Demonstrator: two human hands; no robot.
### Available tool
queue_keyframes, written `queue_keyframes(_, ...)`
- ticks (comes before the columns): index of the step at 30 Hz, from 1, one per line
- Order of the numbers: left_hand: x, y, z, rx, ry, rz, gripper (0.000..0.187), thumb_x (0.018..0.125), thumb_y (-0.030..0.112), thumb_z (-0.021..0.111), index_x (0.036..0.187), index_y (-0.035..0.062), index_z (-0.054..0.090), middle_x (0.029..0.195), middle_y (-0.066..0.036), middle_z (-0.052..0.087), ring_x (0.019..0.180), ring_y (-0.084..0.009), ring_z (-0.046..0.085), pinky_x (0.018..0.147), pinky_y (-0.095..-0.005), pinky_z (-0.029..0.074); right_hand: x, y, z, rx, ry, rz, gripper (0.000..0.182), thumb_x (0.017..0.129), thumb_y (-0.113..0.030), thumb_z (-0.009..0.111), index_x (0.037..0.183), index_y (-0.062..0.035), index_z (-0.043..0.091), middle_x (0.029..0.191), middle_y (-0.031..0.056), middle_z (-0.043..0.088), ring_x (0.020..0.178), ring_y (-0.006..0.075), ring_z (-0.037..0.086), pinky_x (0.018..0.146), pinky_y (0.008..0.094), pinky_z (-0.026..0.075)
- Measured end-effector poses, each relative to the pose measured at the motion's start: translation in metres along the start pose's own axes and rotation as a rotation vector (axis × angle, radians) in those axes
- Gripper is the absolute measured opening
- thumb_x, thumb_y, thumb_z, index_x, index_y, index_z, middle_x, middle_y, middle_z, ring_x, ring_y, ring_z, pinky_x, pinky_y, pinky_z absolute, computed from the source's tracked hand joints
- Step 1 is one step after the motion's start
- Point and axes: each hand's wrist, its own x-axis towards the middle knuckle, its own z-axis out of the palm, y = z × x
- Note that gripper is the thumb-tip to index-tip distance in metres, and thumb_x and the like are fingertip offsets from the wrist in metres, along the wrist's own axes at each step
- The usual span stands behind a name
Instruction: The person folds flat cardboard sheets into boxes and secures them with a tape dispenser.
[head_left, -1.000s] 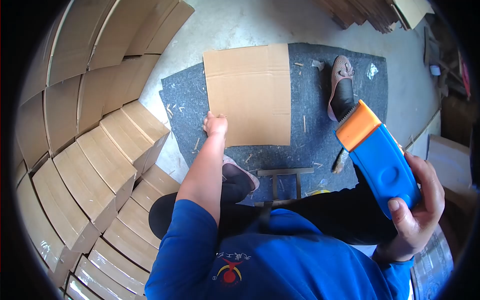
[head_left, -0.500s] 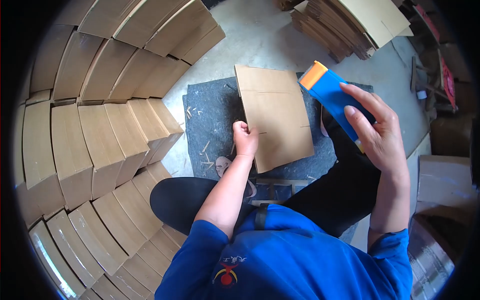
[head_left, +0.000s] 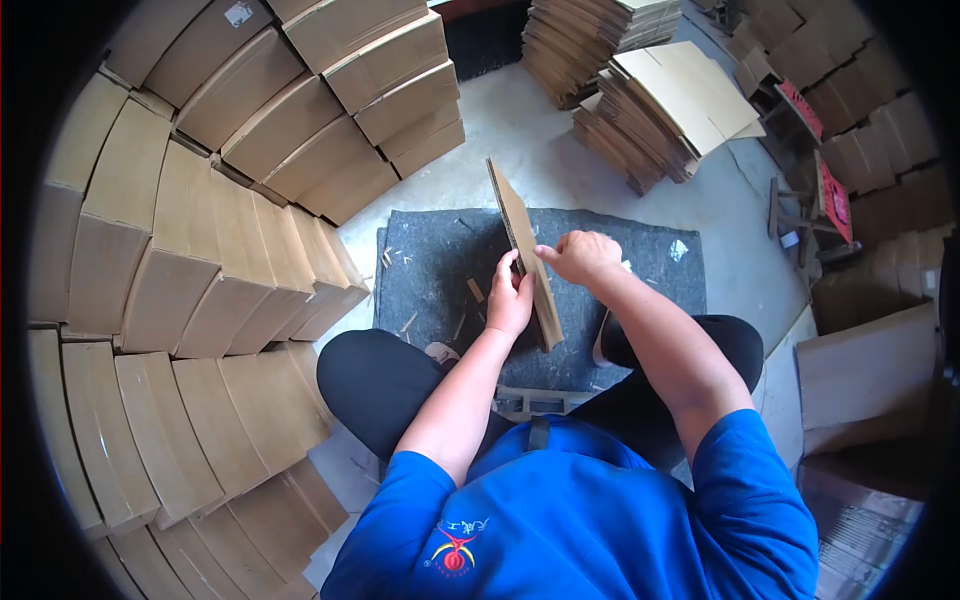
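Observation:
A folded flat cardboard box (head_left: 530, 262) stands tilted nearly on edge over the dark mat, its narrow layered side facing up. My left hand (head_left: 511, 296) is closed around its left side, near the middle. On the opposite side, my right hand (head_left: 582, 257) has its fingers curled and its thumb at the board's face. Whatever those curled fingers may hold is hidden from me. The blue tape dispenser with the orange end is not visible now.
The dark mat (head_left: 655, 245) carries small cardboard scraps. Stacked boxes (head_left: 190, 260) rise along the left. Flat cardboard sheets (head_left: 690, 85) lie piled at the upper right. Red-topped stools (head_left: 832, 198) and more cartons (head_left: 868, 370) line the right side.
The tape dispenser has gone from my right hand and from view. That hand has come inward to the cardboard, which has turned from showing its broad face to nearly edge-on.

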Motion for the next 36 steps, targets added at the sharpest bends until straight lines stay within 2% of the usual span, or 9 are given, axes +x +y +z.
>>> queue_keyframes(3,0.001,0.014,0.001,0.240,0.023,0.051,0.047,0.098,0.041,0.054,0.140,0.0229,0.046,0.122,-0.018,0.059,0.115,-0.0395,0.058,0.093,-0.0485,0.049,0.026,-0.008,0.006,-0.020,-0.064,0.004,0.075,0.087,-0.075,0.048,0.117,-0.0120,0.073,0.119,0.0117,0.070,0.116,0.0271,0.064,0.096,0.0382,0.050)
queue_keyframes(9,0.005,0.033,-0.005,0.356,0.002,0.077,0.042,0.097,0.036,0.058,0.136,0.0231,0.048,0.119,-0.016,0.060,0.110,-0.0387,0.060,0.090,-0.0476,0.051,0.053,0.006,-0.004,0.037,-0.112,-0.061,0.064,0.088,-0.073,0.047,0.110,-0.0199,0.076,0.110,0.0066,0.074,0.110,0.0247,0.067,0.094,0.0381,0.051)
queue_keyframes(16,0.015,0.042,0.006,0.461,-0.007,-0.011,0.042,0.093,0.016,0.054,0.135,0.0162,0.047,0.103,-0.019,0.068,0.092,-0.0395,0.067,0.079,-0.0486,0.054,0.056,0.015,0.001,-0.097,0.045,-0.236,0.038,0.089,-0.039,0.047,0.096,-0.0154,0.076,0.100,0.0128,0.074,0.097,0.0304,0.070,0.088,0.0424,0.055)
queue_keyframes(18,0.020,0.040,-0.004,0.449,0.095,0.244,0.034,0.089,0.011,0.053,0.122,0.0118,0.061,0.096,-0.020,0.070,0.086,-0.0395,0.068,0.078,-0.0488,0.055,0.051,0.018,-0.006,-0.116,0.046,-0.236,0.038,0.089,-0.037,0.047,0.096,-0.0146,0.076,0.100,0.0130,0.074,0.097,0.0308,0.070,0.088,0.0423,0.055)
queue_keyframes(21,0.032,0.048,-0.042,0.537,0.254,0.323,0.034,0.087,0.009,0.052,0.118,0.0059,0.064,0.098,-0.022,0.070,0.087,-0.0393,0.068,0.079,-0.0481,0.055,0.029,0.026,-0.016,-0.114,0.015,-0.255,0.036,0.090,-0.032,0.047,0.096,-0.0141,0.077,0.100,0.0135,0.074,0.098,0.0313,0.070,0.088,0.0413,0.055)
queue_keyframes(23,0.042,0.057,-0.066,0.599,0.224,0.113,0.037,0.086,0.009,0.052,0.121,0.0064,0.065,0.096,-0.023,0.070,0.088,-0.0403,0.068,0.080,-0.0482,0.055,0.007,0.026,-0.022,-0.158,-0.070,-0.260,0.033,0.088,-0.028,0.051,0.098,-0.0095,0.076,0.106,0.0147,0.074,0.102,0.0292,0.071,0.088,0.0390,0.054)
queue_keyframes(30,0.049,0.023,-0.061,0.648,0.222,0.164,0.038,0.087,0.016,0.050,0.122,0.0122,0.066,0.102,-0.019,0.071,0.092,-0.0385,0.068,0.083,-0.0485,0.054,-0.016,0.026,0.033,-0.016,-0.226,-0.194,0.041,0.094,-0.033,0.044,0.106,-0.0087,0.075,0.113,0.0161,0.071,0.109,0.0312,0.067,0.095,0.0401,0.052)
queue_keyframes(34,0.035,0.048,-0.068,0.928,0.088,-0.028,0.047,0.087,0.012,0.053,0.133,0.0156,0.059,0.119,-0.016,0.063,0.110,-0.0348,0.061,0.095,-0.0463,0.048,-0.019,0.030,0.042,0.011,-0.212,-0.205,0.043,0.096,-0.035,0.042,0.107,-0.0091,0.075,0.113,0.0164,0.071,0.109,0.0315,0.067,0.096,0.0402,0.052)
queue_keyframes(36,0.008,0.067,-0.066,1.039,0.251,0.419,0.050,0.084,0.006,0.055,0.134,0.0104,0.055,0.125,-0.015,0.057,0.118,-0.0332,0.053,0.101,-0.0456,0.043,-0.021,0.028,0.045,0.022,-0.198,-0.219,0.044,0.097,-0.036,0.041,0.107,-0.0092,0.074,0.114,0.0163,0.071,0.109,0.0312,0.067,0.096,0.0399,0.052)
